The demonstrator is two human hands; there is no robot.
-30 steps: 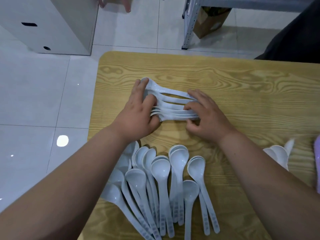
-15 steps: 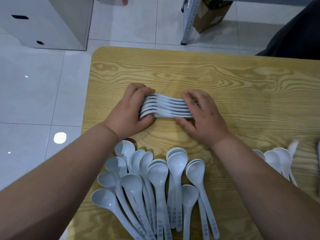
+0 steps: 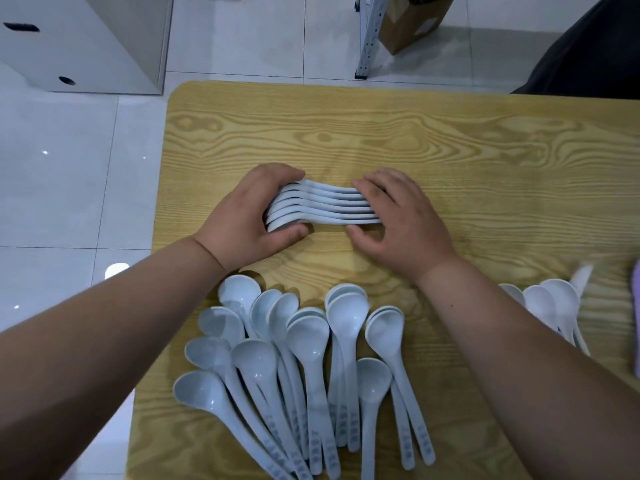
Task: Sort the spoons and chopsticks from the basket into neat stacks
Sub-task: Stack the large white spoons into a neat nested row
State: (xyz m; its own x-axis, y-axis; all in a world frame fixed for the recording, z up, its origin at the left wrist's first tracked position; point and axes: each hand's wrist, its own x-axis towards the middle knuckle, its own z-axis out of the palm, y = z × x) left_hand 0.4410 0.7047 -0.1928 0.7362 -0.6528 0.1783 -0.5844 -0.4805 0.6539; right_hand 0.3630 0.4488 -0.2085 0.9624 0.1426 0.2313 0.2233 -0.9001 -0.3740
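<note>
White tiled floor [image 3: 69,185] round a wood-grain table [image 3: 450,150]; white cabinet [image 3: 86,39] on the floor, far left; along the table's near edge, a loose fan of pale spoons [image 3: 311,358], bowls up, handles toward the camera; at mid-table, left hand [image 3: 242,216] curled round the bowl end of a nested stack [image 3: 325,206] lying on its side, thumb on the near side, fingers over the far side; right hand [image 3: 401,220] clamped on the handle end, fingers bent over it, thumb low by the tabletop; hands apart, joined only by the stack; further right, a smaller cluster [image 3: 554,303] of spoons, partly behind the right forearm.
</note>
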